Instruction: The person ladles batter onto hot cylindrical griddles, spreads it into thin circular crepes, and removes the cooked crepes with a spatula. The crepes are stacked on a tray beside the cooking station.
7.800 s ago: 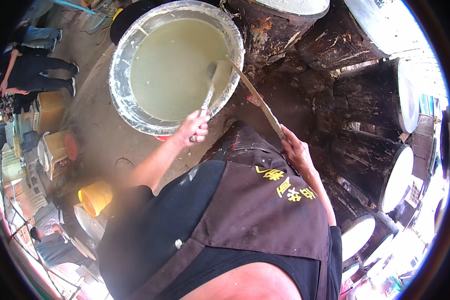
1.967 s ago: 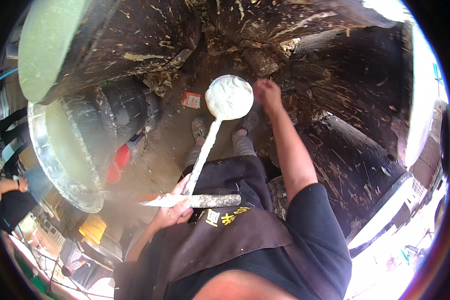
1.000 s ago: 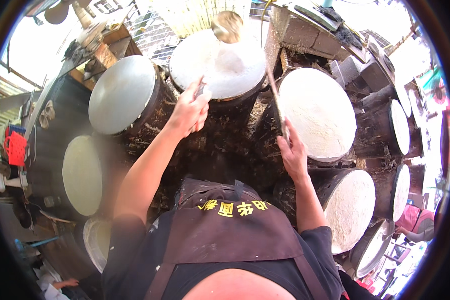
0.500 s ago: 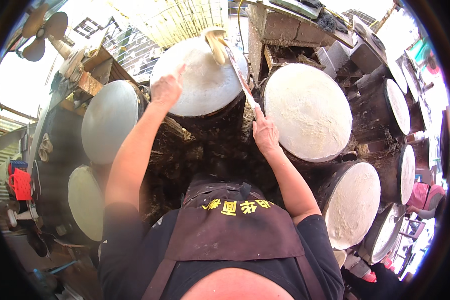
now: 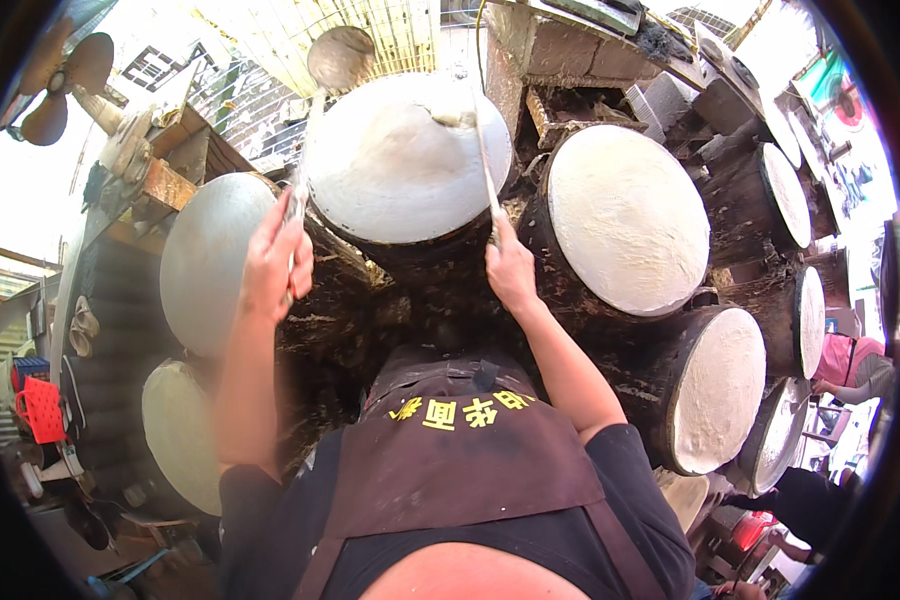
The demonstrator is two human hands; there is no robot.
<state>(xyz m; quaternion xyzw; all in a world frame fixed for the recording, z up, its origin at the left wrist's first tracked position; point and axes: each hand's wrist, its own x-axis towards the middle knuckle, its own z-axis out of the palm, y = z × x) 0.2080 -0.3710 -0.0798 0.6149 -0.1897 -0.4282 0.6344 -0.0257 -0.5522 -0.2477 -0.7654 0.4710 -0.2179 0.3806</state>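
My left hand (image 5: 275,255) grips the pale handle of a ladle, whose round metal head (image 5: 340,58) is raised just beyond the middle round griddle (image 5: 380,180). My right hand (image 5: 510,265) holds a long, thin flat stick (image 5: 486,170) reaching over that griddle's right side, where a smear of pale batter (image 5: 440,117) lies at the stick's edge. A white layer covers the griddle (image 5: 627,220) to the right. The griddle (image 5: 215,265) on the left shows grey metal, partly behind my left hand.
Dark drums (image 5: 650,370) topped with round plates surround me. A fan (image 5: 60,80) hangs at top left, near a red basket (image 5: 40,408) lower down. Concrete blocks and ledges (image 5: 570,50) stand behind. At right are a co-worker in pink (image 5: 840,360) and another in dark clothes (image 5: 800,505).
The ladle head has risen up and left off the griddle as my left hand moved left and down. The stick is more upright, and batter is spread across the middle griddle.
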